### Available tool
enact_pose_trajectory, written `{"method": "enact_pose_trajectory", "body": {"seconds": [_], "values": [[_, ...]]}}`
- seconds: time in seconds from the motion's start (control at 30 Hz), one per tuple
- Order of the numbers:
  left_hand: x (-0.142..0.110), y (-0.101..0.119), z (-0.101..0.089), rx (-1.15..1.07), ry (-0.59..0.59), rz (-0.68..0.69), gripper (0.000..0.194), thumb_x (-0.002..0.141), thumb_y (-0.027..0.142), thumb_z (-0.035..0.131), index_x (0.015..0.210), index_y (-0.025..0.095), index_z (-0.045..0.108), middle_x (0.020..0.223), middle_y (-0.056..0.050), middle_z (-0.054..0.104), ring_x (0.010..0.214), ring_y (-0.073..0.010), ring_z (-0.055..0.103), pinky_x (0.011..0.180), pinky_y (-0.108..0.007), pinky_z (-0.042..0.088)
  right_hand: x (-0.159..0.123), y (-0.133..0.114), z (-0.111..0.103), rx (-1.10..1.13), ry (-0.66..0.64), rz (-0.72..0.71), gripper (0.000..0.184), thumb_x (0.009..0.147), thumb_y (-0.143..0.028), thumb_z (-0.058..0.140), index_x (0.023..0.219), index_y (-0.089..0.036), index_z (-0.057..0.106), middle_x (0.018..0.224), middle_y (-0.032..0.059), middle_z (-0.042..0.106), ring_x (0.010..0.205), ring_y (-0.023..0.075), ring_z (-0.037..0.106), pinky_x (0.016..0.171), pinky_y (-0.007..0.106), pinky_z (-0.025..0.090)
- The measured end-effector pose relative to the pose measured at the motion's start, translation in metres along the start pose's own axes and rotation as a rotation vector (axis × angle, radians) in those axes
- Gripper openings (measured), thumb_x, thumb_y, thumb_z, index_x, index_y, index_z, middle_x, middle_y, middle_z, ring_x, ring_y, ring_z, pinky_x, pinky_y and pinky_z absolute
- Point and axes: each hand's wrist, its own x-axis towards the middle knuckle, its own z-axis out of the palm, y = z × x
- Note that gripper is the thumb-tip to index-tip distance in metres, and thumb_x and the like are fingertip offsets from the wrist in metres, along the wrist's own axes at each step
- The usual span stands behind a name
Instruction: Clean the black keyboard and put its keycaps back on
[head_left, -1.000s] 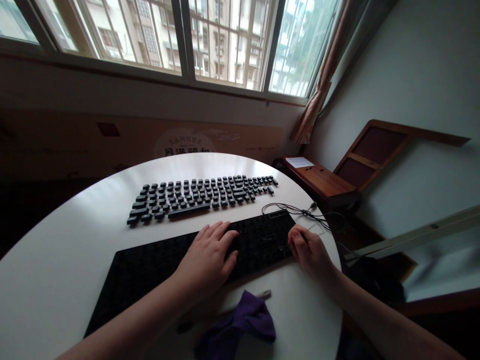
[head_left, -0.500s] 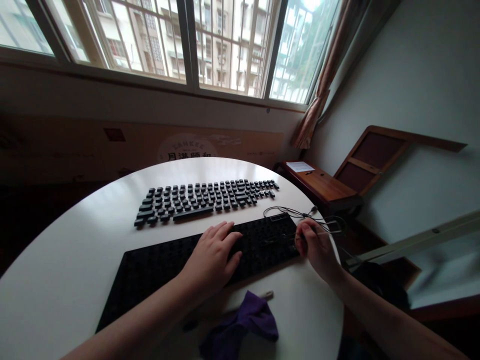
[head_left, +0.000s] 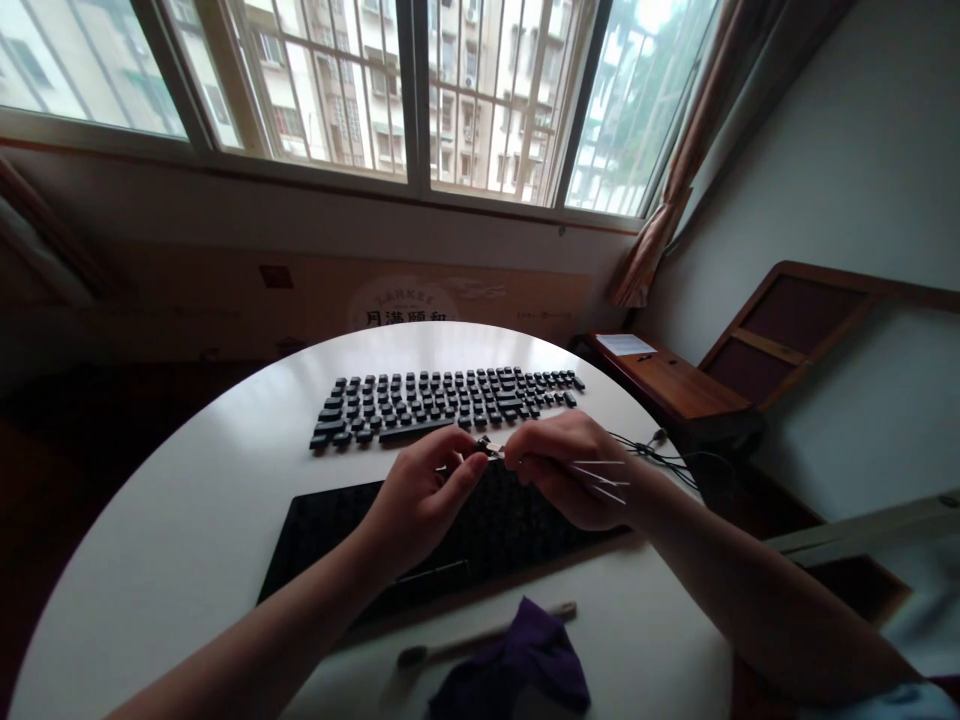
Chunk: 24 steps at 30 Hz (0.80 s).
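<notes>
Above the black keyboard body [head_left: 322, 530], my two hands meet. My left hand [head_left: 424, 495] is closed, its thumb and forefinger pinching a small dark keycap [head_left: 484, 443]. My right hand [head_left: 570, 465] is closed round a wire keycap puller [head_left: 609, 478], whose thin metal wires stick out behind the fingers. A pale end of it shows between the hands, close to the keycap; whether it grips the cap I cannot tell. Beyond the keyboard, loose black keycaps [head_left: 412, 405] lie in rows on the white table. Both forearms hide part of the keyboard.
At the table's near side lie a purple cloth [head_left: 544, 660] and a brush [head_left: 465, 645], partly under it. A black cable [head_left: 667, 453] is coiled at the right edge of the round white table [head_left: 165, 500]. A wooden chair [head_left: 675, 385] with papers stands beyond.
My right hand has moved left from the keyboard's right end with the puller. My left hand has lifted off the keyboard and now pinches the keycap. The view has shifted slightly left.
</notes>
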Motion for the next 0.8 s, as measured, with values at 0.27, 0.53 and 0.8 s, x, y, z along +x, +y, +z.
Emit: {"method": "enact_pose_trajectory", "body": {"seconds": [0.27,0.53,0.8], "values": [[0.004,-0.002,0.0,-0.003,-0.005,-0.126,0.019,0.085,0.036,0.053,0.082,0.019,0.06,0.067,0.003,0.057,0.061,-0.0127,0.051,0.056,-0.024,0.04,-0.005,0.013,0.022,-0.092,0.006,-0.1,0.015,0.085,-0.011,0.048,0.09,-0.025,0.053,0.068,-0.004,0.054,0.056,0.0112,0.048,0.056,0.025,0.035],[0.007,-0.016,0.005,-0.013,-0.038,-0.173,0.02,0.083,0.037,0.053,0.082,0.019,0.06,0.064,0.004,0.056,0.057,-0.0122,0.049,0.052,-0.023,0.037,-0.012,0.021,0.016,-0.138,-0.092,-0.028,0.013,0.089,-0.014,0.047,0.095,-0.023,0.055,0.073,-0.0027,0.059,0.06,0.0115,0.05,0.059,0.025,0.034],[0.007,-0.014,0.006,-0.067,-0.052,-0.264,0.026,0.085,0.046,0.053,0.084,0.02,0.057,0.062,0.005,0.052,0.048,-0.0102,0.043,0.044,-0.022,0.033,-0.02,0.043,-0.024,-0.214,0.247,0.13,0.025,0.103,-0.029,0.042,0.095,-0.021,0.064,0.087,0.003,0.065,0.084,0.0169,0.061,0.08,0.031,0.045]]}}
